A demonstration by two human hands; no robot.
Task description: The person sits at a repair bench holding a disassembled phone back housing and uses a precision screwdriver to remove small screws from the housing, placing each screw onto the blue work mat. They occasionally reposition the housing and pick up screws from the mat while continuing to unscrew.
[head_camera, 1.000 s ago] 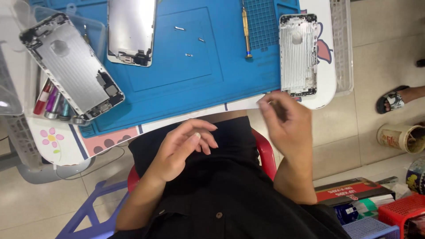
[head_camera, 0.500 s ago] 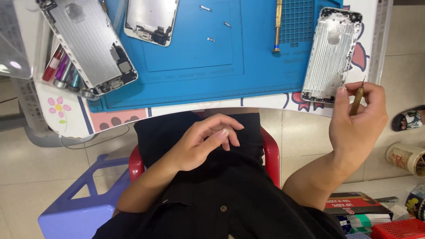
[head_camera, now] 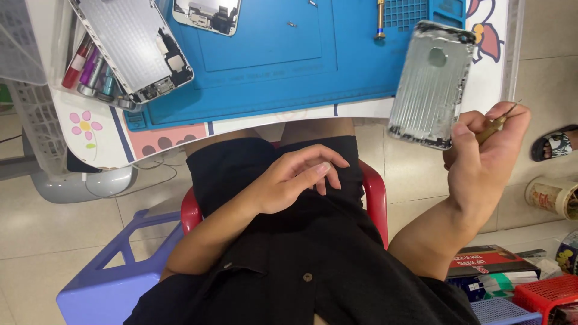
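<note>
My right hand [head_camera: 481, 162] is raised off the table's front right corner. It grips a silver phone back housing [head_camera: 430, 84] by its lower edge, and the housing hangs tilted over the table edge. The same hand pinches a thin tool with a brown handle [head_camera: 497, 123] between its fingers. My left hand [head_camera: 295, 177] rests on my lap on the black clothing, fingers loosely curled and holding nothing.
A blue work mat [head_camera: 271, 66] covers the white table. On it lie a second open phone housing [head_camera: 135, 45], a phone part [head_camera: 208, 12], a screwdriver [head_camera: 380, 18] and small screws. Pens [head_camera: 90, 66] lie at the left. Boxes [head_camera: 490, 265] and a red basket [head_camera: 548, 295] stand on the floor at right.
My right hand, still holding the thin tool, has taken the silver housing off the table's right side and lifted it toward me. My left hand has stayed on my lap.
</note>
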